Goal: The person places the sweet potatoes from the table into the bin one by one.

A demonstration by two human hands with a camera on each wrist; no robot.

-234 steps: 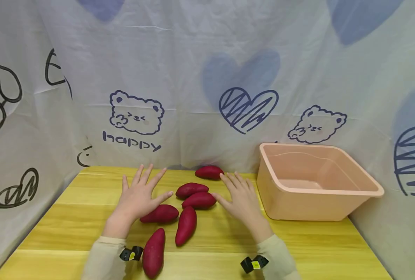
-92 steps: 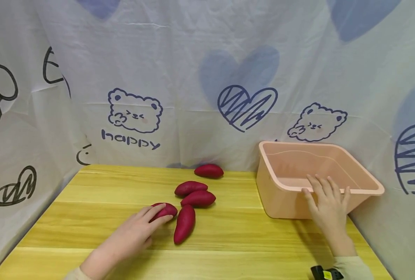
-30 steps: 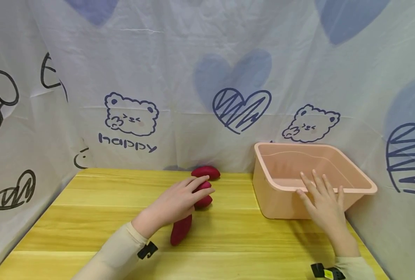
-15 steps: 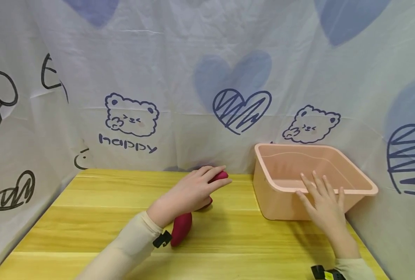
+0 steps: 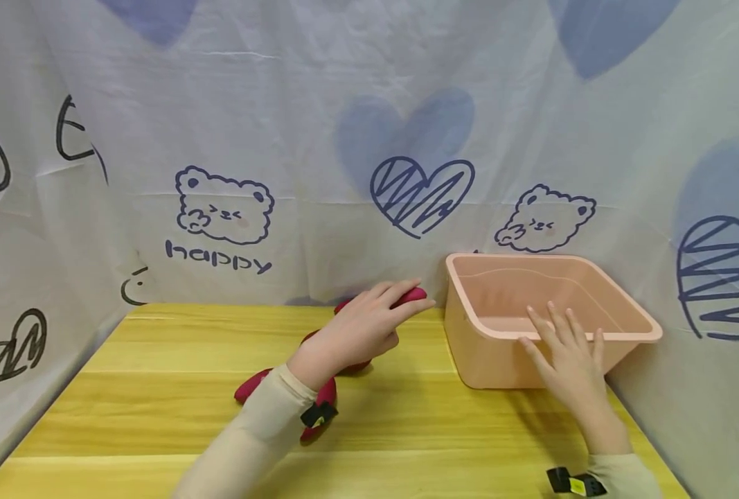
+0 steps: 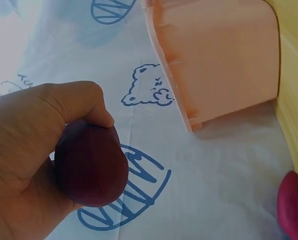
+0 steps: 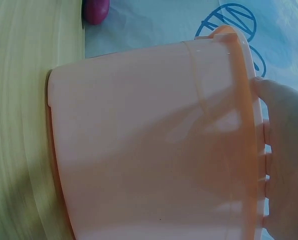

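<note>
I take the pink tub (image 5: 550, 315) as my landmark. My left hand (image 5: 359, 331) is raised just left of the tub's left wall, and its fingers are curled around 1 purple sweet potato (image 5: 411, 296); the tip of that potato pokes out past my fingertips toward the tub's rim. From the left wrist view, my thumb and fingers (image 6: 79, 102) wrap the dark rounded end of the sweet potato (image 6: 91, 167), with the tub (image 6: 219, 55) close beyond it.

My right hand (image 5: 567, 360) rests on the tub's near wall, fingers straight and spread, with the fingertips lying over the near rim. The right wrist view shows those fingers (image 7: 284, 150) flat against the tub's rim (image 7: 251, 150), not curled around it.

Further left of the tub, on the wooden table (image 5: 126, 388), more sweet potatoes (image 5: 251, 384) lie partly hidden behind my left forearm; I cannot count them.
</note>
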